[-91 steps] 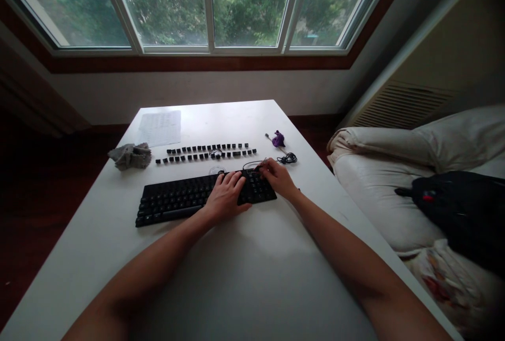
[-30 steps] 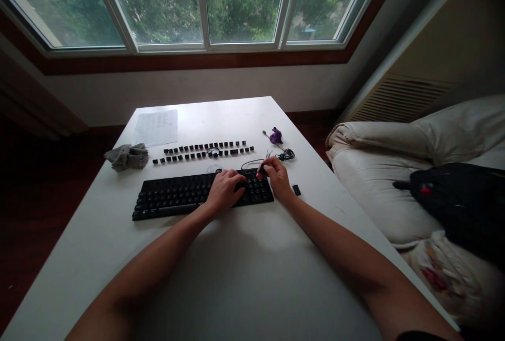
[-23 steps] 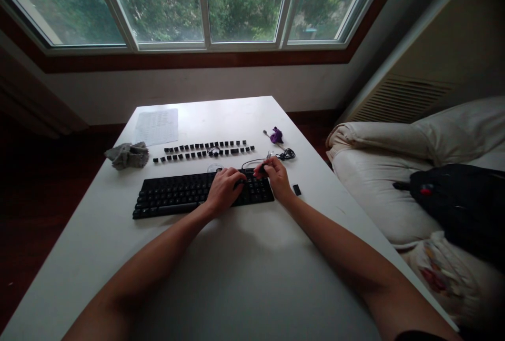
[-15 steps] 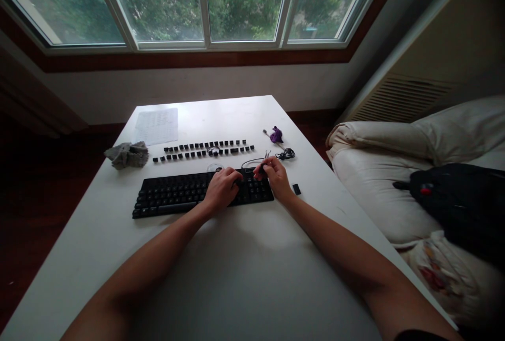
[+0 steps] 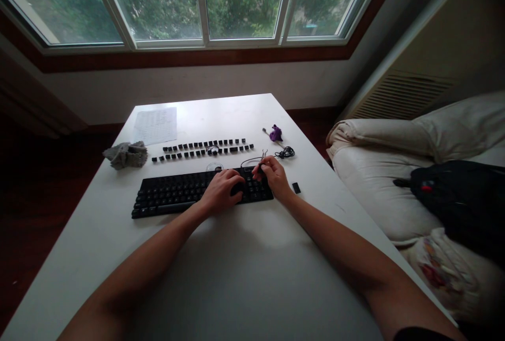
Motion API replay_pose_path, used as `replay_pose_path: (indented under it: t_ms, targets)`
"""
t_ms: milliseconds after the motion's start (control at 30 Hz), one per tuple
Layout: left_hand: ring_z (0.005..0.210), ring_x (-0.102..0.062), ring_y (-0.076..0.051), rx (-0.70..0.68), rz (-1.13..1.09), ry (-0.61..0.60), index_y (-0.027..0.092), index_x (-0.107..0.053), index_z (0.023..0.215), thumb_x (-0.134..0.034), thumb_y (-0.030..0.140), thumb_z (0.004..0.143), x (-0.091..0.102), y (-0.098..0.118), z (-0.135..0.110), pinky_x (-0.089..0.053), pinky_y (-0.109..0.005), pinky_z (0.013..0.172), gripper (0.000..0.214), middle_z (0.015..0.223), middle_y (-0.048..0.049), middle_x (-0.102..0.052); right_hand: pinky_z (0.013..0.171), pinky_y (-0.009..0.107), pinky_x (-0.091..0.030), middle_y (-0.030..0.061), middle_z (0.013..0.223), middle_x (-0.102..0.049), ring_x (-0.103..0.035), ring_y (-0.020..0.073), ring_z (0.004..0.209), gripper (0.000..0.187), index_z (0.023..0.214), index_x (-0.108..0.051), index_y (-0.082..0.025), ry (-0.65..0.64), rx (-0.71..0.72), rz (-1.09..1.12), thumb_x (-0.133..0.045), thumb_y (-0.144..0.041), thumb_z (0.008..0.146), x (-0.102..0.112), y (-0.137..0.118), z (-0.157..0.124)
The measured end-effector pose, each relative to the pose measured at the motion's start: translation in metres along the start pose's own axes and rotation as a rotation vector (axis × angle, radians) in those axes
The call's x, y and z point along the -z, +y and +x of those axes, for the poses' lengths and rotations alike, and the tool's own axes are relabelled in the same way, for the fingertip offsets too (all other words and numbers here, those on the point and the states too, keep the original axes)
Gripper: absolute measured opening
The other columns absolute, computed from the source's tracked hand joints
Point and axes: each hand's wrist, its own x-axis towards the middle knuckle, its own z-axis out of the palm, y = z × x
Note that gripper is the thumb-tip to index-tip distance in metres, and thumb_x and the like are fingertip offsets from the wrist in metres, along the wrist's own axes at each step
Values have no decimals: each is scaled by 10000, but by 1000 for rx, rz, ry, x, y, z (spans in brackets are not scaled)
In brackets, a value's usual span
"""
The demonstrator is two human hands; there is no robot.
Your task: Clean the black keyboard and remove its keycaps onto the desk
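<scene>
A black keyboard (image 5: 169, 193) lies across the white table, most of its keys in place. My left hand (image 5: 223, 188) rests on the keyboard toward its right side, thumb and fingers apart over the keys, hiding those beneath. Over the number pad, my right hand (image 5: 274, 175) is closed on a keycap puller with a dark handle; its thin wire prongs (image 5: 264, 153) point up and away from me. Two rows of loose black keycaps (image 5: 191, 156) stand behind the keyboard. Just right of the keyboard lies a small black piece (image 5: 296, 188).
A crumpled grey cloth (image 5: 126, 155) and a paper sheet (image 5: 155, 125) lie on the table's left. A coiled black cable (image 5: 286, 152) and a purple item (image 5: 275, 133) are at back right. Behind the keyboard sits a small clear round dish (image 5: 215, 166). A sofa (image 5: 355, 172) stands right.
My left hand has shifted very slightly over the keys, its fingers reaching a little further right. My right hand keeps the puller in nearly the same place.
</scene>
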Motion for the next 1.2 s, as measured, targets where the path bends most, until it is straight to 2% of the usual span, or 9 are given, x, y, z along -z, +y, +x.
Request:
replay_pose_path:
  t_ms: [167,333,667,800,933,1033,1200]
  targets:
    - [1177,-530,-281,-63,35,-41,276,-703,1092,-664,211,849,-2,4,1,-410,-480,1058,255,1206,-70,-632,560,263,-489,0,807,-705,-617,134,599,117,931,-497,-232,-3,5,-11,-533,-342,917,-1,-1,0]
    - [1192,-511,-290,-63,57,-55,274,-718,1039,-701,250,840,-5,6,1,-416,-485,1045,201,1210,-71,-623,553,258,-483,-4,792,-704,-616,134,595,123,935,-500,-231,4,-14,-13,-537,-347,912,-1,0,0]
    - [1016,-550,-259,35,71,-2,240,-686,947,-642,200,878,-14,19,2,-428,-436,932,90,1016,-74,-667,558,258,-480,-2,802,-709,-615,133,594,111,934,-508,-231,2,-10,-20,-537,-336,910,-1,2,0]
    - [961,-599,-225,117,-148,75,233,-681,975,-620,232,908,-11,12,3,-459,-394,907,91,1002,-54,-692,540,256,-467,-11,762,-692,-604,138,583,108,930,-502,-234,4,-9,-19,-534,-335,905,-1,-1,0]
    - [812,-649,-166,277,-550,183,219,-658,1016,-584,279,930,-8,3,7,-506,-308,788,128,931,-24,-691,518,255,-435,-42,648,-624,-540,132,517,101,958,-511,-243,-19,-5,-50,-497,-337,927,-3,-5,-3]
    - [744,-648,-126,379,-818,240,204,-639,1035,-583,309,931,-8,0,10,-507,-263,734,158,911,-18,-666,543,264,-428,-46,650,-589,-514,133,529,109,981,-525,-247,-51,17,-94,-480,-337,939,-6,-8,-6]
    - [675,-608,-86,504,-1163,240,192,-625,1018,-652,340,880,-8,2,11,-508,-225,664,204,849,3,-613,595,279,-394,-28,721,-547,-477,144,611,97,990,-592,-250,-71,151,-366,-561,-289,907,-9,-15,-15]
